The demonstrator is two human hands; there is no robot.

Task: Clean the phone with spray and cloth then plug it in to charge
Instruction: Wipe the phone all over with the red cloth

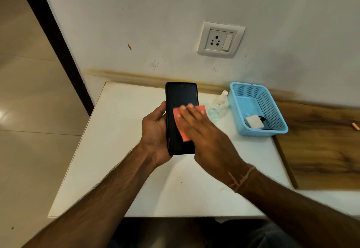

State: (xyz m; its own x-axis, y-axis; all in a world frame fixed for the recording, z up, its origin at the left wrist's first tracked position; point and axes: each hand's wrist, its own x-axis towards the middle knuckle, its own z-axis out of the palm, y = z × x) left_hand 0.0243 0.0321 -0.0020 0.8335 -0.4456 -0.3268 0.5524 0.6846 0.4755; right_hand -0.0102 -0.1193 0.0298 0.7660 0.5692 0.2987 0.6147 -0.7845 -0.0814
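While left hand (155, 128) grips, phone (180, 111) screen dark

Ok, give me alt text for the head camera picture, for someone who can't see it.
The left hand holds a dark phone above a white table while the right hand presses a pink cloth on its screen. A spray bottle, a blue basket and a wall socket are behind.

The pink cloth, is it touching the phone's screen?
Touching. The head view shows the right hand pressing the pink cloth flat on the dark screen of the phone, which the left hand holds.
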